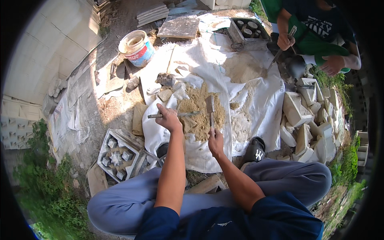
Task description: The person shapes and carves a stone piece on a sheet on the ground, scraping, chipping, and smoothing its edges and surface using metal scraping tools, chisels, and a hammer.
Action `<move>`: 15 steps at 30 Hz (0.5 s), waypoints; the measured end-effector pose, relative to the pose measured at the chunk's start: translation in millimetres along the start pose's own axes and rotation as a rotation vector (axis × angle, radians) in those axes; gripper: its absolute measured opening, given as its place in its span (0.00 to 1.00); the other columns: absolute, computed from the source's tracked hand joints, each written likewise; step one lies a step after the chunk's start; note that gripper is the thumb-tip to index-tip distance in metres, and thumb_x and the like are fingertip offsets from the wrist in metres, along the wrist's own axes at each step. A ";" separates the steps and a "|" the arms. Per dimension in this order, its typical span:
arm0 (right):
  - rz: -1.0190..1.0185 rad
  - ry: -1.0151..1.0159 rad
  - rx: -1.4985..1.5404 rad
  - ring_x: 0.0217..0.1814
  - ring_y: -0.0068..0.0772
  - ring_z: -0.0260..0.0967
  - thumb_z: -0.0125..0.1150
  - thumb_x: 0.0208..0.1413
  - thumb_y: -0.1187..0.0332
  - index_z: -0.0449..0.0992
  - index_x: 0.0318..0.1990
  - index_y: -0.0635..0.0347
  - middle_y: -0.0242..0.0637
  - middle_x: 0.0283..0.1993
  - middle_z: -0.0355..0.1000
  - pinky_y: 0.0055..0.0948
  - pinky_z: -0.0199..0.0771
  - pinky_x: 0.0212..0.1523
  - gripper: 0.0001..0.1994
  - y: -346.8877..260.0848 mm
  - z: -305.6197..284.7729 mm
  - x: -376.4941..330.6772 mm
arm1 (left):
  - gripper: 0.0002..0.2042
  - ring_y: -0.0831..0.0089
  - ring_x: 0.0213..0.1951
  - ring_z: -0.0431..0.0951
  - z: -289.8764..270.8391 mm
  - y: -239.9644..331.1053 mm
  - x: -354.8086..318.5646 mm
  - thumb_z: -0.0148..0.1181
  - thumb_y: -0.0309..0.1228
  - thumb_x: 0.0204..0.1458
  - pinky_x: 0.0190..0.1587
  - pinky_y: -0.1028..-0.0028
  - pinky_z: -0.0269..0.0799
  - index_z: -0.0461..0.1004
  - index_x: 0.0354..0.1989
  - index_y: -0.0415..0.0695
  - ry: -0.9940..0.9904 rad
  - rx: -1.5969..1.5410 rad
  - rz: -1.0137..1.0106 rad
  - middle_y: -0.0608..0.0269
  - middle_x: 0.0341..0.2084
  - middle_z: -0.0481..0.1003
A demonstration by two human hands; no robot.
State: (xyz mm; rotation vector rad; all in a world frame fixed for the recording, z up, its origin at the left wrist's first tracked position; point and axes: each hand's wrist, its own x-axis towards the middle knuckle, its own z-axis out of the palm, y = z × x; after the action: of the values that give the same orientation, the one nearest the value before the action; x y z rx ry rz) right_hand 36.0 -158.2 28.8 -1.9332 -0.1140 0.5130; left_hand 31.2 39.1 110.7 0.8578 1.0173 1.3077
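Tan loose sand (200,129) lies heaped on a white woven-plastic sheet (200,159), below and ahead of the person's fingers. The left hand (170,120) has its fingers curled around a thin, dark, straight rod (188,114), with one finger lifted off it; the rod juts out to both sides of those fingers, its right end above the sand. The right hand (216,143) pinches the pale handle of a narrow, flat, metal-bladed tool (210,105), whose blade points away beyond these fingers, near the rod's end but apart from it.

Ahead of the left fingers rests a mallet with a dark, blocky head (165,79); farther off stands a blue-and-white round bucket (141,54). Nearer the body, left of those fingers, sits a grey star-patterned mould (117,157). Well right of the right fingers, broken pale blocks (297,110) are piled up.
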 end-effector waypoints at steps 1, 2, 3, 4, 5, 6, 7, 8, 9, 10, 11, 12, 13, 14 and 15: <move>-0.043 0.030 0.063 0.25 0.43 0.67 0.47 0.70 0.53 0.72 0.33 0.66 0.47 0.23 0.70 0.43 0.65 0.30 0.23 -2.7 2.6 4.1 | 0.30 0.73 0.10 0.58 2.5 -1.1 -1.9 0.52 0.42 0.67 0.18 0.69 0.60 0.54 0.10 0.47 -0.036 -0.018 0.013 0.66 0.06 0.58; -0.041 0.029 0.057 0.25 0.43 0.67 0.47 0.70 0.53 0.72 0.33 0.66 0.47 0.23 0.70 0.43 0.65 0.30 0.23 -3.4 1.0 1.4 | 0.30 0.73 0.10 0.58 2.7 -1.1 -4.3 0.53 0.42 0.67 0.18 0.70 0.60 0.54 0.10 0.47 -0.040 -0.028 0.010 0.66 0.06 0.58; -0.049 0.012 0.148 0.25 0.46 0.67 0.47 0.70 0.53 0.70 0.33 0.66 0.49 0.23 0.69 0.43 0.64 0.30 0.22 -13.7 1.9 -3.0 | 0.30 0.73 0.10 0.58 0.9 -0.6 -0.9 0.53 0.42 0.67 0.18 0.70 0.60 0.54 0.10 0.47 -0.034 -0.028 0.015 0.66 0.06 0.58; -0.058 -0.006 0.240 0.25 0.50 0.67 0.46 0.70 0.53 0.69 0.33 0.66 0.50 0.23 0.68 0.44 0.64 0.30 0.22 -22.2 2.4 -5.9 | 0.30 0.73 0.10 0.58 -0.6 0.1 2.2 0.53 0.42 0.67 0.18 0.70 0.59 0.55 0.10 0.47 -0.017 -0.026 0.005 0.66 0.06 0.58; -0.060 -0.014 0.243 0.25 0.50 0.67 0.46 0.70 0.53 0.69 0.33 0.66 0.50 0.23 0.68 0.44 0.64 0.30 0.22 -22.7 4.0 -9.1 | 0.30 0.73 0.10 0.57 -2.4 1.4 5.3 0.53 0.42 0.67 0.18 0.70 0.59 0.55 0.10 0.47 0.000 -0.024 -0.004 0.66 0.06 0.58; -0.080 -0.049 0.090 0.25 0.48 0.66 0.47 0.70 0.53 0.69 0.33 0.67 0.49 0.23 0.67 0.44 0.64 0.31 0.22 -18.3 1.2 -13.4 | 0.30 0.73 0.10 0.57 0.0 1.5 3.6 0.53 0.42 0.67 0.18 0.70 0.59 0.55 0.10 0.47 -0.006 -0.028 -0.009 0.66 0.06 0.58; -0.095 -0.074 -0.064 0.26 0.46 0.65 0.48 0.70 0.54 0.69 0.33 0.68 0.48 0.23 0.66 0.45 0.64 0.32 0.22 -6.6 -1.6 -14.4 | 0.30 0.73 0.10 0.57 4.0 0.9 -0.7 0.53 0.42 0.67 0.18 0.70 0.60 0.55 0.10 0.47 0.000 -0.019 -0.029 0.66 0.06 0.58; -0.043 -0.089 -0.165 0.30 0.57 0.68 0.48 0.69 0.52 0.71 0.33 0.71 0.56 0.26 0.70 0.48 0.66 0.36 0.24 5.6 -0.2 -9.7 | 0.30 0.73 0.10 0.57 7.6 0.4 -5.2 0.52 0.42 0.67 0.18 0.71 0.60 0.55 0.10 0.47 0.006 -0.009 -0.050 0.66 0.06 0.58; -0.046 -0.090 -0.160 0.30 0.57 0.68 0.48 0.69 0.52 0.71 0.33 0.71 0.56 0.26 0.70 0.48 0.66 0.36 0.24 7.8 -0.2 -11.2 | 0.30 0.73 0.10 0.57 3.0 1.4 -2.3 0.52 0.42 0.67 0.18 0.71 0.60 0.55 0.10 0.47 0.004 -0.009 -0.044 0.66 0.06 0.58; 0.039 -0.056 -0.180 0.33 0.61 0.70 0.49 0.68 0.52 0.72 0.34 0.70 0.60 0.29 0.71 0.50 0.67 0.37 0.24 10.6 -3.3 -11.7 | 0.30 0.73 0.10 0.57 -2.1 2.5 0.5 0.52 0.43 0.67 0.18 0.70 0.60 0.55 0.10 0.47 -0.006 -0.004 -0.048 0.66 0.06 0.58; 0.124 -0.023 -0.200 0.36 0.66 0.72 0.51 0.67 0.52 0.74 0.35 0.70 0.64 0.31 0.73 0.52 0.68 0.38 0.24 13.4 -6.4 -10.5 | 0.30 0.73 0.10 0.57 -4.9 2.2 3.0 0.52 0.43 0.67 0.18 0.70 0.60 0.55 0.10 0.47 -0.016 0.001 -0.052 0.65 0.06 0.58; 0.119 -0.006 -0.164 0.37 0.66 0.73 0.50 0.67 0.51 0.76 0.33 0.71 0.64 0.30 0.73 0.52 0.68 0.39 0.26 13.8 -12.4 -10.0 | 0.30 0.74 0.10 0.57 -5.2 1.6 -0.1 0.52 0.43 0.67 0.18 0.69 0.60 0.55 0.10 0.47 -0.017 -0.009 -0.022 0.66 0.06 0.58; 0.180 -0.047 -0.195 0.37 0.66 0.73 0.51 0.66 0.51 0.77 0.33 0.71 0.63 0.29 0.74 0.52 0.68 0.39 0.26 12.4 -15.5 -2.9 | 0.30 0.74 0.10 0.57 -4.5 1.4 -0.6 0.52 0.43 0.67 0.18 0.69 0.60 0.55 0.10 0.47 -0.013 -0.006 -0.023 0.66 0.06 0.58; 0.178 -0.058 -0.193 0.36 0.65 0.74 0.51 0.66 0.51 0.78 0.34 0.71 0.63 0.30 0.74 0.51 0.69 0.39 0.26 11.6 -16.2 -2.0 | 0.29 0.74 0.10 0.56 -3.1 1.4 -0.1 0.52 0.43 0.67 0.18 0.69 0.60 0.55 0.11 0.47 -0.022 0.000 0.001 0.67 0.07 0.58; 0.171 -0.064 -0.191 0.36 0.64 0.74 0.51 0.66 0.51 0.79 0.35 0.71 0.63 0.30 0.74 0.50 0.70 0.39 0.25 9.0 -18.3 2.2 | 0.29 0.74 0.10 0.56 0.3 0.5 0.0 0.52 0.43 0.67 0.18 0.69 0.60 0.55 0.11 0.47 -0.035 -0.002 0.024 0.67 0.07 0.57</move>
State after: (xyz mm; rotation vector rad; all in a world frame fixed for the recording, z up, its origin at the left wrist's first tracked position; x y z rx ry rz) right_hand 44.0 -176.9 26.1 -2.1247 -0.0396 0.6992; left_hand 31.4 39.2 111.2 0.8911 0.9809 1.3099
